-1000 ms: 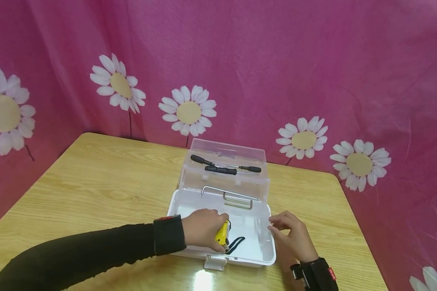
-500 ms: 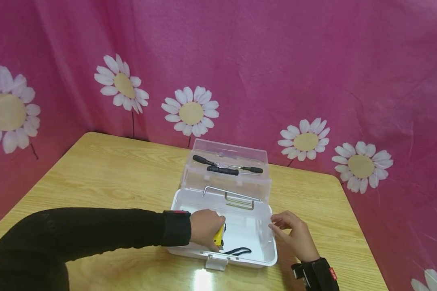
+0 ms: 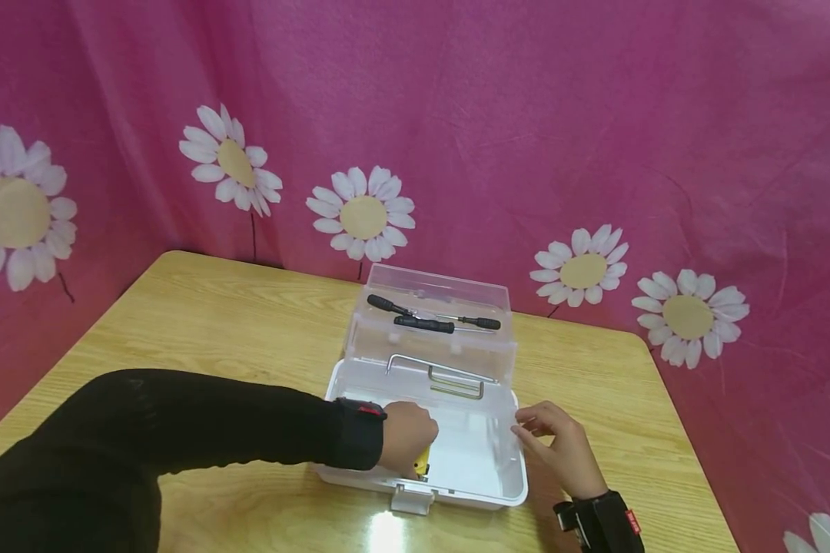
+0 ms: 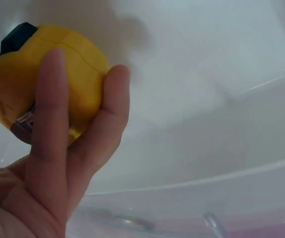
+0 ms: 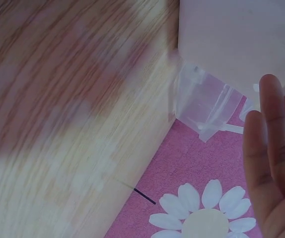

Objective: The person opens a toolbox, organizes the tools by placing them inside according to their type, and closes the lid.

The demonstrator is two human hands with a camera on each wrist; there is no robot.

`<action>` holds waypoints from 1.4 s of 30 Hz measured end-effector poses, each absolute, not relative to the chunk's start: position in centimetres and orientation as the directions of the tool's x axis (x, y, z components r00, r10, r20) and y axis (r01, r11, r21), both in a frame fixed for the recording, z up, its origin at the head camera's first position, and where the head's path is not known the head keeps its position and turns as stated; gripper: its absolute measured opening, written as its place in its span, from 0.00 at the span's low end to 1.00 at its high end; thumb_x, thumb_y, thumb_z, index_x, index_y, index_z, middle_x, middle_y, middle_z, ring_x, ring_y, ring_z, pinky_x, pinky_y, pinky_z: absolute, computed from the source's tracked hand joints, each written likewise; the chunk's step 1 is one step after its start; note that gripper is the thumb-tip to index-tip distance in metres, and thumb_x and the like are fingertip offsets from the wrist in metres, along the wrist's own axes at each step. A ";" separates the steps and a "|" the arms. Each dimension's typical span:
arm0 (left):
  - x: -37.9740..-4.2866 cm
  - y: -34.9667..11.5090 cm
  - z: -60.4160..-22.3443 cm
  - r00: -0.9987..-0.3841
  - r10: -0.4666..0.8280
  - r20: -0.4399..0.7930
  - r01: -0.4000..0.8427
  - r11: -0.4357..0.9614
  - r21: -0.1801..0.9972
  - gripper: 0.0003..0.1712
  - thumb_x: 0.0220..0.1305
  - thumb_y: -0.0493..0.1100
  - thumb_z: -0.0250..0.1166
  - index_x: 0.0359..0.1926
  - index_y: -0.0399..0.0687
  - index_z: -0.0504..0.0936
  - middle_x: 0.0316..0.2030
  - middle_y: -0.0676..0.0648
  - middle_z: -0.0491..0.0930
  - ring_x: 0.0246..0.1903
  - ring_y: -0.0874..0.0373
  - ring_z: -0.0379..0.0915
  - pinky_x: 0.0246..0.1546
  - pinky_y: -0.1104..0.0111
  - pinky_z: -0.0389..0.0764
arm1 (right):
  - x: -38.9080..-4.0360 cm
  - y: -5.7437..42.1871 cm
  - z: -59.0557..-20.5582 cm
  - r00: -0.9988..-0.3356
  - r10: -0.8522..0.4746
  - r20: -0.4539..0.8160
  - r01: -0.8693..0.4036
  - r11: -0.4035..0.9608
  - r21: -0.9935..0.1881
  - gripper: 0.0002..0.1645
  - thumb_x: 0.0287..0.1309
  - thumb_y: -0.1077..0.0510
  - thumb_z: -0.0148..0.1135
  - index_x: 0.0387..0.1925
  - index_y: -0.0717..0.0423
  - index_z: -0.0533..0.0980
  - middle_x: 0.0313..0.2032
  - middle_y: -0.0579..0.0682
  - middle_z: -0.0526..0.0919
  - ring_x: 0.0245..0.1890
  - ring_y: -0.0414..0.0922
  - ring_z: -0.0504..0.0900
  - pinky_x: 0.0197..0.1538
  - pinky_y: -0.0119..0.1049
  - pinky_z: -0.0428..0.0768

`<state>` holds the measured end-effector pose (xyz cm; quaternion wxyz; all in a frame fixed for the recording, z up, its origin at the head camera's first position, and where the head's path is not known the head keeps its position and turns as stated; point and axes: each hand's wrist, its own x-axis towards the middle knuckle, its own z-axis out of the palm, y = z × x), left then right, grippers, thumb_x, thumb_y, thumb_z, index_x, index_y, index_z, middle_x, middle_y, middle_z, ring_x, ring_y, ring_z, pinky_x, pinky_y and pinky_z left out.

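Observation:
My left hand (image 3: 408, 435) is inside the white toolbox (image 3: 523, 468), low over its floor near the front left. It grips a yellow tape measure (image 4: 83, 64) with a dark button; in the head view the hand covers most of it. My right hand (image 3: 556, 449) touches the box's right side near the rim, its fingers loosely bent. From the right wrist view, its fingers (image 5: 276, 129) look fairly straight beside the box wall. Whether the thumb reaches over the rim is unclear.
Clear tiered trays (image 3: 456, 349) stand raised at the box's back. They hold black-handled screwdrivers (image 3: 424, 326) and bent metal hex keys (image 3: 449, 369). A latch (image 3: 411, 501) hangs at the front. The wooden table (image 3: 235, 330) meets a pink flowered curtain (image 3: 470, 153).
My left hand has shifted left and then back right inside the box, still gripping the tape measure. The black strap seen earlier is hidden now. My right hand stays in place.

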<state>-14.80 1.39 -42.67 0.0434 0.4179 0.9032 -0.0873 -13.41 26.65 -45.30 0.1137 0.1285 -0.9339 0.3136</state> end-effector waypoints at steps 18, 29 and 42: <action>-14.9 2.9 -42.5 -0.650 0.740 -0.172 0.760 0.630 -0.160 0.25 0.39 0.67 0.72 0.24 0.55 0.76 0.20 0.59 0.75 0.23 0.66 0.72 0.24 0.76 0.72 | -13.3 26.5 -45.4 -0.912 -0.179 0.369 -0.369 0.752 -0.546 0.10 0.45 0.69 0.69 0.31 0.55 0.81 0.29 0.43 0.80 0.28 0.30 0.78 0.32 0.32 0.81; -15.6 4.6 -44.3 -0.626 0.763 -0.160 0.779 0.602 -0.176 0.26 0.40 0.69 0.70 0.21 0.56 0.74 0.18 0.60 0.74 0.23 0.66 0.72 0.24 0.74 0.72 | -13.6 26.6 -45.6 -0.920 -0.172 0.351 -0.348 0.768 -0.537 0.09 0.45 0.68 0.69 0.31 0.55 0.81 0.29 0.43 0.80 0.28 0.29 0.77 0.33 0.32 0.82; -15.7 5.5 -44.4 -0.629 0.766 -0.134 0.777 0.611 -0.152 0.24 0.37 0.67 0.73 0.21 0.57 0.75 0.20 0.60 0.76 0.24 0.65 0.73 0.25 0.73 0.73 | -13.6 26.5 -45.3 -0.930 -0.169 0.325 -0.333 0.762 -0.556 0.09 0.46 0.68 0.69 0.31 0.56 0.81 0.29 0.44 0.80 0.29 0.30 0.78 0.34 0.32 0.82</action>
